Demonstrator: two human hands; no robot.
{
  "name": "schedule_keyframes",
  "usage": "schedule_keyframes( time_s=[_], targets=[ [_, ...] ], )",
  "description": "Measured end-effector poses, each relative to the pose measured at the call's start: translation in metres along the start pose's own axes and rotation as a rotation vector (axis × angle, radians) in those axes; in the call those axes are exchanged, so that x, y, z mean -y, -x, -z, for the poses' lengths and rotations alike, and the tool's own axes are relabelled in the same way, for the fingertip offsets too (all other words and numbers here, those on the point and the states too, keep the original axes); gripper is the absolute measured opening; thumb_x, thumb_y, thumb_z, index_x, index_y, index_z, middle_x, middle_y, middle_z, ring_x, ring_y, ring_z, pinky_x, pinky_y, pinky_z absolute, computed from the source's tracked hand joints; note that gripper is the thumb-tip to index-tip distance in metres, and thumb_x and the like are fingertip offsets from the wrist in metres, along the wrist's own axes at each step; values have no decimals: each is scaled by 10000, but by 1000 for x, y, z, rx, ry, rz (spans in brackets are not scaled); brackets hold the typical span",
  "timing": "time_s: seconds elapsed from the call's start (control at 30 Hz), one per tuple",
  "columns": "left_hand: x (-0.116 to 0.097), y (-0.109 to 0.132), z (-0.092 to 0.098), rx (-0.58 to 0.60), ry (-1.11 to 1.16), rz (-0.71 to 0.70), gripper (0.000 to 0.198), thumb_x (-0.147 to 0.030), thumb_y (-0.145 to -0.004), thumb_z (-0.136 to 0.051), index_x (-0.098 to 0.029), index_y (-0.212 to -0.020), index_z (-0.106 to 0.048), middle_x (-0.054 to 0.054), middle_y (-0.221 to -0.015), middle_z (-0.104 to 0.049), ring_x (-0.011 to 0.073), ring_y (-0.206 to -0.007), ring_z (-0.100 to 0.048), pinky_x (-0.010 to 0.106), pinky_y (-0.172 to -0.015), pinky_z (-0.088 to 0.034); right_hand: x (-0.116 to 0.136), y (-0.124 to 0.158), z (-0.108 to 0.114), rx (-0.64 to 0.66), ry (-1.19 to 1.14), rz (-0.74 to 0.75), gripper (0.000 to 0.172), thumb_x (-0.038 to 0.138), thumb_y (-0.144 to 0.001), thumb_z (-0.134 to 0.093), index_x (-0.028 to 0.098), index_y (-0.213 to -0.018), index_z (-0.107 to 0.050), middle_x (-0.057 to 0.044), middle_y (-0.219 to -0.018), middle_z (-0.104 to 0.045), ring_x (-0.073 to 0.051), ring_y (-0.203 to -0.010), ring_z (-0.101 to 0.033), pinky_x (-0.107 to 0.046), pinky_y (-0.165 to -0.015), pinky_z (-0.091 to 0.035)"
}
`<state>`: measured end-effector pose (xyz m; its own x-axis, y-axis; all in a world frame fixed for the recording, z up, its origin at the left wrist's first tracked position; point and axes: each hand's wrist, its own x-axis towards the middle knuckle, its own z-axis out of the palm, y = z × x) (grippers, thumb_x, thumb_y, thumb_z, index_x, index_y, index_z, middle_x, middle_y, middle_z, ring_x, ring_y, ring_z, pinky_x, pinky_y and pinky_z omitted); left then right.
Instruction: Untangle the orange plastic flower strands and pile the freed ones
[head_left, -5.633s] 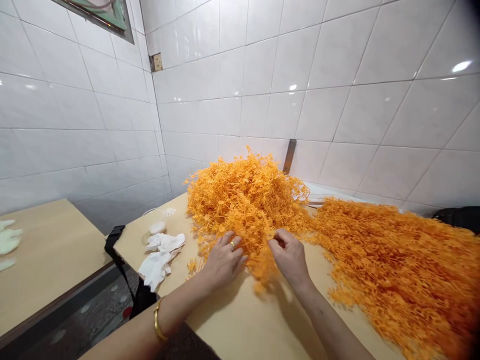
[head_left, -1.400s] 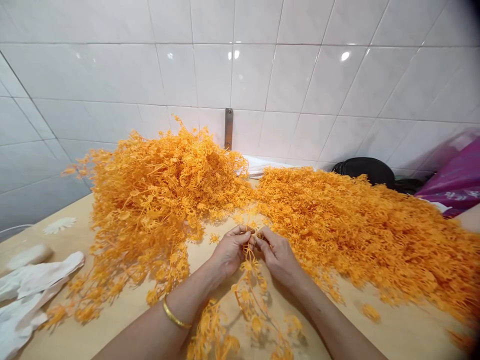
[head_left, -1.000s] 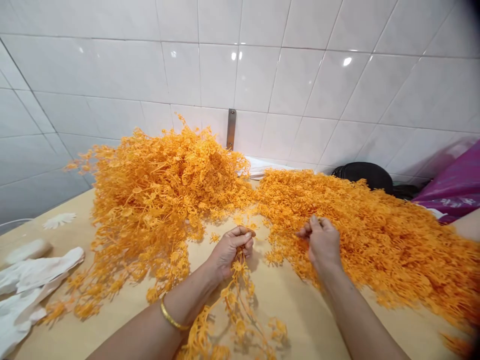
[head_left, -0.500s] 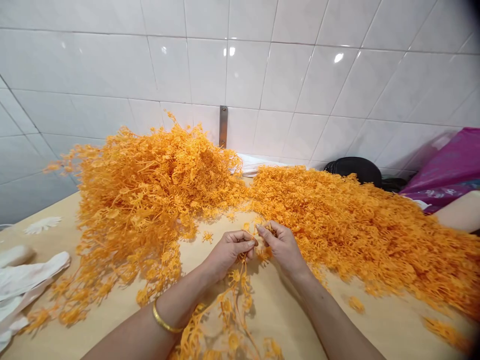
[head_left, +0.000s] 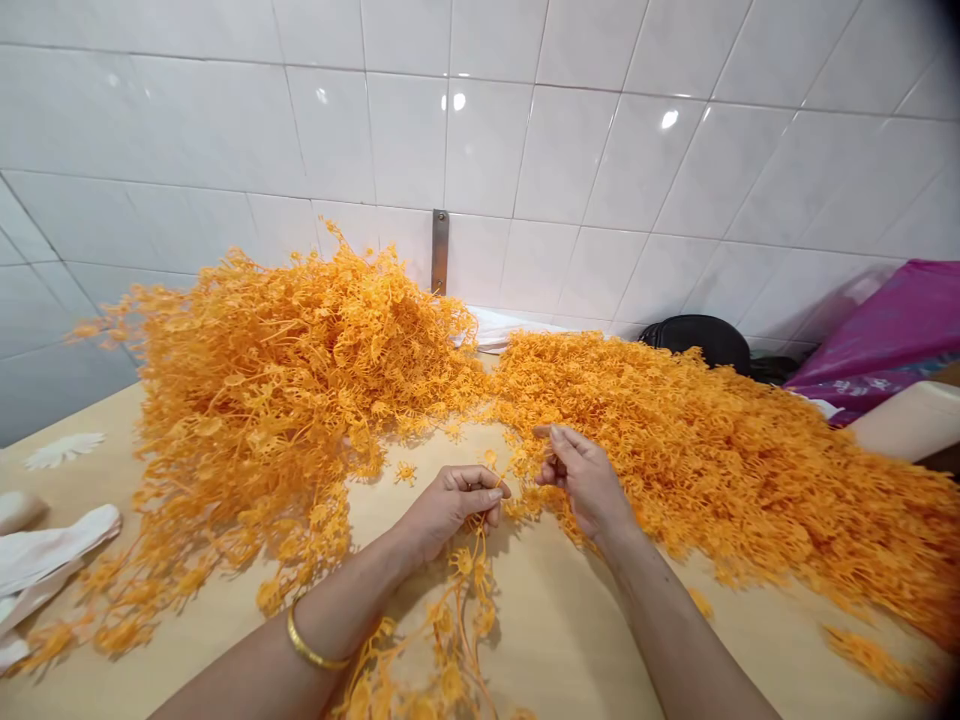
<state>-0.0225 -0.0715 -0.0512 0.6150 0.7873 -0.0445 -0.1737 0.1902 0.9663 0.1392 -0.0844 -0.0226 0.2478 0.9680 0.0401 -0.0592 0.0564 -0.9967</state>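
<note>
My left hand (head_left: 454, 505) pinches the stem of an orange plastic sprig (head_left: 461, 600), whose branches hang down toward the front edge of the view. To its right, apart from it, my right hand (head_left: 585, 480) has its fingers curled together at the near edge of the right heap of orange pieces (head_left: 675, 430); whatever is between those fingertips is too small to make out. A taller heap of orange sprigs (head_left: 277, 370) stands at the left. One loose orange piece (head_left: 405, 471) lies between that heap and my left hand.
White gloves (head_left: 52, 560) lie at the left edge of the table (head_left: 225, 640), near a white petal-shaped piece (head_left: 64, 450). Behind the right heap are a black rounded object (head_left: 697, 338) and a purple bag (head_left: 877, 330). A metal strip (head_left: 440, 252) is on the tiled wall.
My right hand has moved right, away from my left hand, to the edge of the right heap. My left hand still holds the sprig. The view has shifted slightly.
</note>
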Motion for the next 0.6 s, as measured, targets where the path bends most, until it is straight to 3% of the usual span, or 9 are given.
schedule_keyframes(
  time_s=[0.13,0.2,0.4,0.6],
  targets=[
    [0,1,0,-4,-21,11,208,-306,-656,-578,-125,-756,-593,15,-537,-530,80,-477,-450,200,-480,-290,-2,4,-2,226,101,-64,323,471,-664,-538,166,-769,-564,60,-501,-413,-60,-419,-395,-209,-458,-374],
    [-2,1,0,-7,-17,13,201,-302,-650,-583,-126,-746,-597,11,-537,-529,76,-474,-442,203,-491,-292,-4,5,-4,261,131,-52,282,437,-641,-577,166,-712,-548,58,-511,-424,-58,-424,-386,-200,-447,-348],
    [-5,-1,-3,-5,-23,-6,203,-304,-640,-592,-111,-700,-609,-6,-477,-483,70,-462,-396,206,-496,-268,-15,3,-15,-93,136,202,225,374,-685,-538,173,-611,-469,55,-542,-399,-64,-465,-356,-207,-490,-350],
    [-6,-5,-7,-18,2,-12,205,-310,-641,-583,-110,-679,-605,-29,-417,-423,53,-394,-326,210,-444,-211,-17,4,-22,-307,456,358,241,400,-742,-453,188,-627,-446,40,-524,-408,-92,-472,-365,-220,-463,-295]
  ],
)
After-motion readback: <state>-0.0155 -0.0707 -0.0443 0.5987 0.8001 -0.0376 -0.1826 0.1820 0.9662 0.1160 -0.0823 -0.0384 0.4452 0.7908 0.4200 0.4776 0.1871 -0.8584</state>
